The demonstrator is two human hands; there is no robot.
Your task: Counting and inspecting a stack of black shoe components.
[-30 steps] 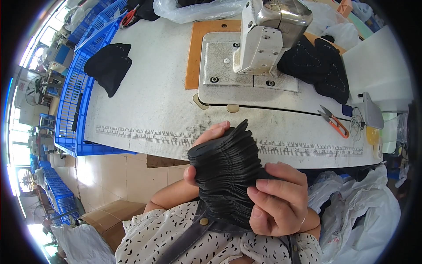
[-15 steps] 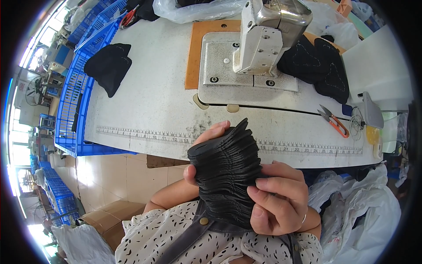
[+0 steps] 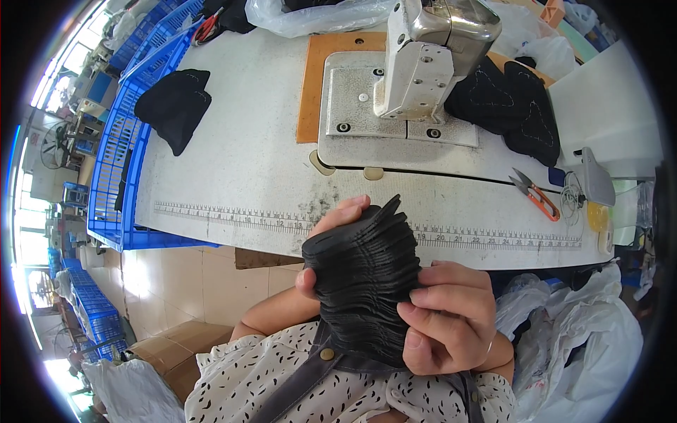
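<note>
A thick stack of black fabric pieces is held upright in front of my body, just off the table's front edge. My left hand wraps around the stack's left side, with fingers behind its top and the thumb on its near face. On the right side, my right hand has its fingertips pinched at the edges of the layers. One or two pieces at the top stick out from the rest. The lower part of the stack rests close to my apron.
A sewing machine stands on the white table. Black fabric pieces lie right of it, another black piece at left. Orange-handled thread snips lie at right. A blue basket borders the left; plastic bags fill the lower right.
The stack has shifted very slightly, and its protruding top piece sits a little lower and further right. Both hands keep nearly the same grip.
</note>
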